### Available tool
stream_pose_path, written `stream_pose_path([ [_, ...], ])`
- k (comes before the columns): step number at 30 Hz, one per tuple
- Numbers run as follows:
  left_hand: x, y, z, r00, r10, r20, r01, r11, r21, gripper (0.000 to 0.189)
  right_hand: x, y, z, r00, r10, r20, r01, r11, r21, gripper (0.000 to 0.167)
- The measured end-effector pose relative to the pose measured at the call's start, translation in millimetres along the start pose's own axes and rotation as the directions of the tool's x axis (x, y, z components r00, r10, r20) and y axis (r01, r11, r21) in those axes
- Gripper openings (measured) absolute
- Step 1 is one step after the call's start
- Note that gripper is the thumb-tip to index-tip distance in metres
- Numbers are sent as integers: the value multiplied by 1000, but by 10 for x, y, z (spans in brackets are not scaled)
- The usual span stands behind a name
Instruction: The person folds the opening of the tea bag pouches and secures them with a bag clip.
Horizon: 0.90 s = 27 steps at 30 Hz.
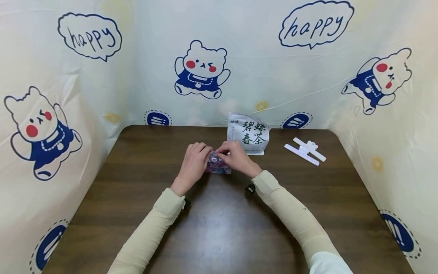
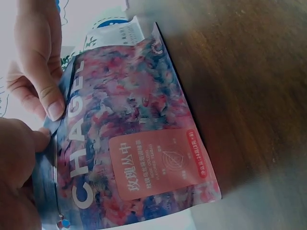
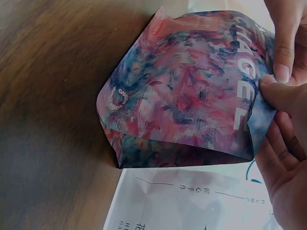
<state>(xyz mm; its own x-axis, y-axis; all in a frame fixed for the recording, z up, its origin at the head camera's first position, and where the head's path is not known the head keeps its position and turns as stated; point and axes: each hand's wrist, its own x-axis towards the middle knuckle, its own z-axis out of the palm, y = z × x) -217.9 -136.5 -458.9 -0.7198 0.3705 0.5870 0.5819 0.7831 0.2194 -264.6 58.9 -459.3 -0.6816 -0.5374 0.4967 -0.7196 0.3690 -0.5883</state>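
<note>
A stand-up tea pouch [image 1: 219, 168] with a pink, purple and blue brushed pattern stands on the table between both hands. White letters and a pink label [image 2: 160, 163] show on its front in the left wrist view. My left hand [image 1: 193, 163] pinches its dark top edge on the left side. The right hand [image 1: 236, 156] pinches the same edge close by, and in the right wrist view the two thumbs nearly meet on the pouch [image 3: 182, 86]. A zip line runs just below that edge. The inside of the pouch is hidden.
Behind the right hand stands a white tea bag [image 1: 249, 133] with green characters. Two white sealing clips [image 1: 305, 151] lie at the back right of the brown table [image 1: 137, 213]. A printed cloth [image 1: 150, 68] hangs around the table's back and sides.
</note>
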Motion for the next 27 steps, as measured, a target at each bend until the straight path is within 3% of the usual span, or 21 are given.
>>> stream_pose_path([
  [10, -5, -7, 20, 999, 19, -34, -20, 999, -30, 13, -30, 83, -41, 999, 49, 18, -50, 998, 24, 9],
  [16, -2, 5, 2, 1000, 12, -28, -13, 999, -41, 14, -68, 129, -86, 999, -1, 55, -2, 999, 41, 9],
  [23, 3, 5, 16, 998, 27, -53, -28, 1000, -15, 13, -84, 129, -41, 997, -73, -13, 73, 997, -20, 10],
  [27, 13, 10, -2, 999, 21, -32, -21, 1000, -7, 13, -89, 135, -32, 996, -83, -25, 82, 996, -36, 9],
])
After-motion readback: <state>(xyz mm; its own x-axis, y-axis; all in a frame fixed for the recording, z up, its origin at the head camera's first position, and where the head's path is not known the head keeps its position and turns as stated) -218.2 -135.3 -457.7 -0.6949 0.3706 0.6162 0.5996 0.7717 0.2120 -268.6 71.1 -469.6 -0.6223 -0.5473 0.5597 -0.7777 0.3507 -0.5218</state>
